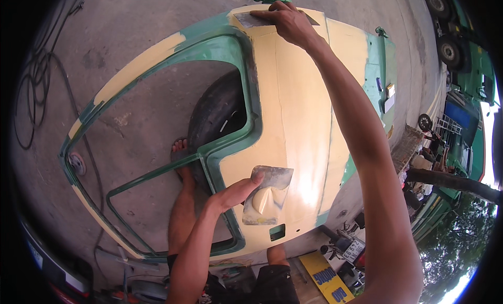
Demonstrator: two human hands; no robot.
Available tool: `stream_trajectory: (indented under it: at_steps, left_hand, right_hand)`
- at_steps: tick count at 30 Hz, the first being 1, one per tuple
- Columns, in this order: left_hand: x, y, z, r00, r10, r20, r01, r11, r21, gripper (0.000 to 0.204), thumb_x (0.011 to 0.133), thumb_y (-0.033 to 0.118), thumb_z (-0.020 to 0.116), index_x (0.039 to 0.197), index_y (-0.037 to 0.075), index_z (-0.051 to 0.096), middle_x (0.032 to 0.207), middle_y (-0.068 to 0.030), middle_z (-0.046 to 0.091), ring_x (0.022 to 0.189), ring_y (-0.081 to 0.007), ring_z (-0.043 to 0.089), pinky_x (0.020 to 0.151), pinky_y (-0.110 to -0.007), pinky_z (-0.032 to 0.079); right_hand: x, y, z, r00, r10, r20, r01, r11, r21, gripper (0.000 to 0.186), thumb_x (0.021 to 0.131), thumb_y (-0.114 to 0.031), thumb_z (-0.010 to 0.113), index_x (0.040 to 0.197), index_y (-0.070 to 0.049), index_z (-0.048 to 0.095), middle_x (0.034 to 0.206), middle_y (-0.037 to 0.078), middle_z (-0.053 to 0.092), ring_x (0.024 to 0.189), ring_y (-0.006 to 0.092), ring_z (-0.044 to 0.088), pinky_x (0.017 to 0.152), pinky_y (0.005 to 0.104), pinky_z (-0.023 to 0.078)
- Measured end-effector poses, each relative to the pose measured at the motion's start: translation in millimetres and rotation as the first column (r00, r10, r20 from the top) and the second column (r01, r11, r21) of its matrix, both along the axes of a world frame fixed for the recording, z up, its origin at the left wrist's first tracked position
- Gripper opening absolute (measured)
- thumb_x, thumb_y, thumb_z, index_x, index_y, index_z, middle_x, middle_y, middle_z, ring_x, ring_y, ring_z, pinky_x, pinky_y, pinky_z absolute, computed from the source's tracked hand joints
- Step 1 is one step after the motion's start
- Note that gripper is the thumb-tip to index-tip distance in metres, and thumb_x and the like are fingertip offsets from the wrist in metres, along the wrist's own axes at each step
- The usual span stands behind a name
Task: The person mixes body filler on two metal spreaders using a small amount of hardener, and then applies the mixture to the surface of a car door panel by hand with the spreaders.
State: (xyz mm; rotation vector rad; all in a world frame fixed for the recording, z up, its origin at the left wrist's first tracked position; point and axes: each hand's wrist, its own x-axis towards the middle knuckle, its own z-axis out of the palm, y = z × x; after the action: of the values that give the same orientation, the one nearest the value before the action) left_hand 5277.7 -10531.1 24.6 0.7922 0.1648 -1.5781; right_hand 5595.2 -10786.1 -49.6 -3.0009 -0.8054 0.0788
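A vehicle door (304, 110) lies flat below me, green with broad cream-coloured filler over most of its face and frame. My left hand (237, 193) is closed on a flat metal plate (273, 177), its thumb on top. A smooth mound of cream putty (265, 202) sits on that plate, above the door's near part. At the far edge of the door, my right hand (293, 23) presses a wide metal putty spreader (251, 19) against the filled surface beside the window frame corner. Its index finger stretches along the blade.
A black tyre (217, 107) shows beneath the door through its window opening. Dark hoses (35, 89) lie coiled on the concrete at left. Small items (389, 98) rest on the door's right end. A yellow sign (326, 279), a motorbike (348, 246) and a green truck (471, 68) stand around.
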Motion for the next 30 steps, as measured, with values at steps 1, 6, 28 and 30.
stream_trajectory:
  at_steps: [1,6,28,30]
  left_hand:
    - [1,0,1,1.0,0.007,0.007,-0.007,1.0,0.005,0.092,0.091,0.072,0.027,0.138,-0.006,0.041,0.136,-0.015,0.049,0.124,-0.0213,0.047,0.104,-0.031,0.036]
    - [-2,0,-3,0.999,0.028,0.02,-0.029,0.999,0.014,0.091,0.092,0.072,0.028,0.138,-0.006,0.041,0.137,-0.0155,0.049,0.124,-0.0211,0.046,0.105,-0.03,0.035]
    - [4,1,-1,0.998,0.019,-0.057,-0.021,0.999,-0.044,0.09,0.092,0.07,0.032,0.138,-0.006,0.042,0.138,-0.0144,0.048,0.126,-0.0196,0.044,0.105,-0.031,0.034]
    - [3,1,-2,0.999,0.02,-0.051,-0.022,0.999,-0.036,0.089,0.092,0.07,0.032,0.137,-0.006,0.043,0.137,-0.0142,0.048,0.125,-0.0193,0.044,0.104,-0.03,0.035]
  right_hand:
    - [2,2,-3,1.0,-0.012,-0.001,0.012,1.0,0.01,0.064,0.086,0.002,0.043,0.128,-0.044,0.058,0.112,0.002,0.056,0.108,0.0261,0.054,0.085,0.0459,0.048]
    - [5,11,-11,0.998,-0.05,0.028,0.049,0.998,0.029,0.062,0.085,0.0,0.045,0.128,-0.043,0.058,0.112,0.002,0.056,0.108,0.0267,0.053,0.084,0.0476,0.048]
    - [-44,11,31,0.997,0.081,-0.008,-0.081,0.997,0.005,0.07,0.08,0.008,0.049,0.132,-0.039,0.056,0.116,0.007,0.057,0.115,0.0264,0.051,0.095,0.0459,0.04]
    - [-30,29,17,0.997,0.079,0.022,-0.079,0.997,0.016,0.07,0.08,0.007,0.049,0.132,-0.04,0.055,0.118,0.006,0.056,0.115,0.0262,0.05,0.095,0.0465,0.04]
